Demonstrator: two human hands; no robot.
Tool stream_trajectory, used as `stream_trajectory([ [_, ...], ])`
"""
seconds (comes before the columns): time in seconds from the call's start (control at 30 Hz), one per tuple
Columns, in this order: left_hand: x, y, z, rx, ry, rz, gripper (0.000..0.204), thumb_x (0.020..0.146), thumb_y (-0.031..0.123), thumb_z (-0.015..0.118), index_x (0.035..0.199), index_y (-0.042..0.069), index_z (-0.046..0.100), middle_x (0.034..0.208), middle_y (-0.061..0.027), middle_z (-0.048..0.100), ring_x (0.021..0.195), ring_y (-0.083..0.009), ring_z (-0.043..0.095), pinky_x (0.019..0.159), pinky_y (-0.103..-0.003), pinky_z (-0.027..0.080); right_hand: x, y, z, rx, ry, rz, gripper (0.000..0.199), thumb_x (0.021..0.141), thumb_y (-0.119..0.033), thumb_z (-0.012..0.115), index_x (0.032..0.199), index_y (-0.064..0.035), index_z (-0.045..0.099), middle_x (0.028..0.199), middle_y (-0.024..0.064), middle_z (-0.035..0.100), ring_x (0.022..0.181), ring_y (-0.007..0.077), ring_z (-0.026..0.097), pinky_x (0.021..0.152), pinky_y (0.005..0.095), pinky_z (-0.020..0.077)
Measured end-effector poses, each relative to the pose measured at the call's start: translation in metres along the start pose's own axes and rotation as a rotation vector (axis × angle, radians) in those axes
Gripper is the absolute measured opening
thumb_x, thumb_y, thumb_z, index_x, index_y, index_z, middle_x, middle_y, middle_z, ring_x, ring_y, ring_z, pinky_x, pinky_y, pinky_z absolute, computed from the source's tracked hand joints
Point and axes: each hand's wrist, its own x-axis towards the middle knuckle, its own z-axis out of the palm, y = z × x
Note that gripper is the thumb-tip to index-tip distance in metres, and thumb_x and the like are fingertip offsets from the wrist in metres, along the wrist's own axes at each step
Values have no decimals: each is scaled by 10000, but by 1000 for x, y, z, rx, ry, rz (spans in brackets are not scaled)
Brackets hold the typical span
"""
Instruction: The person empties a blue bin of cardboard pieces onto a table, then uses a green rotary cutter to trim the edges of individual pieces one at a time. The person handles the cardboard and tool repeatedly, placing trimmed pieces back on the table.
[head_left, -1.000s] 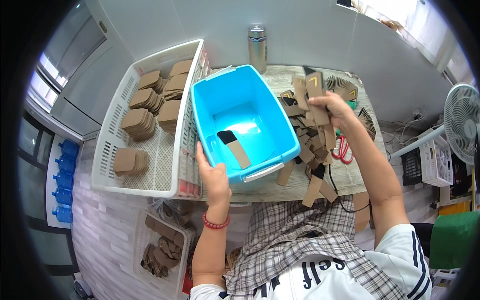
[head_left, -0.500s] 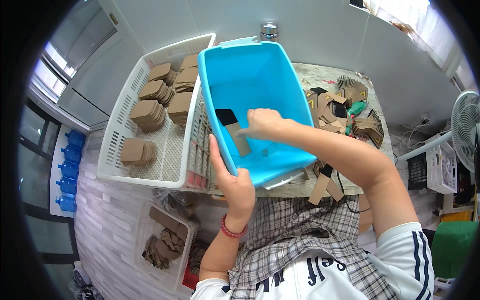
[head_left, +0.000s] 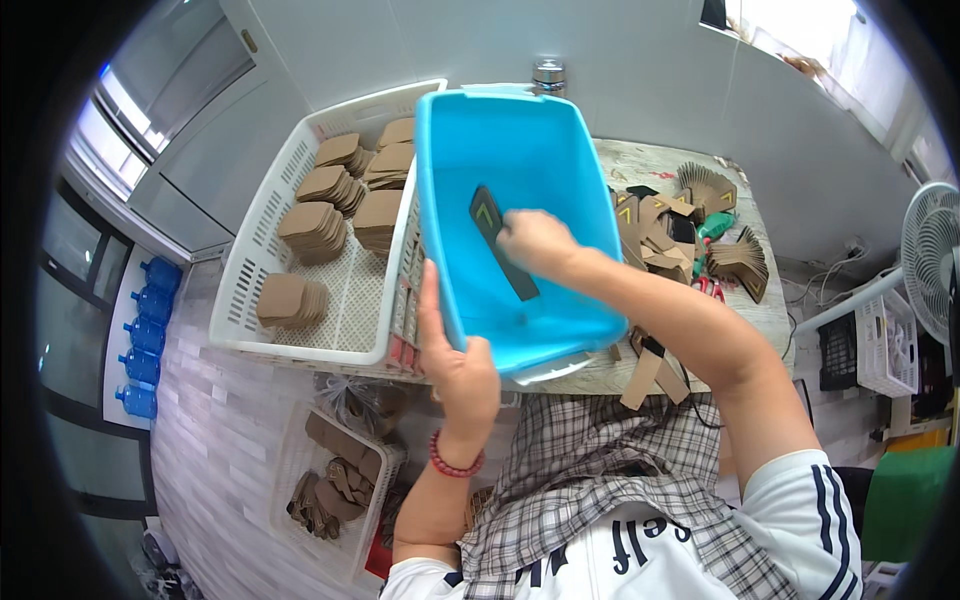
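Observation:
A bright blue plastic bin (head_left: 590, 170) stands tilted in front of me. My left hand (head_left: 462, 375) is closed on its near left side, thumb at the rim and fingers along the outer wall. Inside the bin, my right hand (head_left: 540, 243) is closed at the edge of a long dark strip (head_left: 515, 272) with a yellow angled mark near its upper end. Slight blur covers these fingers, and their tips are partly hidden.
Left of the bin, a white perforated crate (head_left: 240, 290) holds several stacks of brown cardboard-like pieces (head_left: 312, 232). Brown and dark pieces (head_left: 660, 235) and a green-handled tool (head_left: 714, 228) lie on the worn table (head_left: 760, 330). A lower crate (head_left: 385, 480) contains more brown pieces.
The strip in the bin showed a brown face with a black end before; its dark, yellow-marked face shows now. My right hand has shifted slightly right.

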Motion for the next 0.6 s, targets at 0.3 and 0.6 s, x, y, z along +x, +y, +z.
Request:
stream_trajectory([
  [0.3,18,37,-26,-36,40,-18,813,670,-149,338,1456,54,373,1403,-156,447,1123,-192,537,921,-273,476,-83,76,-98,1581,701,27,189,995,-184,471,995,-42,596,753,20,616,617,84,570,550,216,453],
  [0.6,29,72,-78,-309,40,-135,819,613,-99,387,1428,-10,369,1354,-191,475,1154,-261,552,966,-341,495,-91,139,-34,689,367,274,355,907,-188,609,1153,66,568,809,144,656,649,187,650,566,311,526],
])
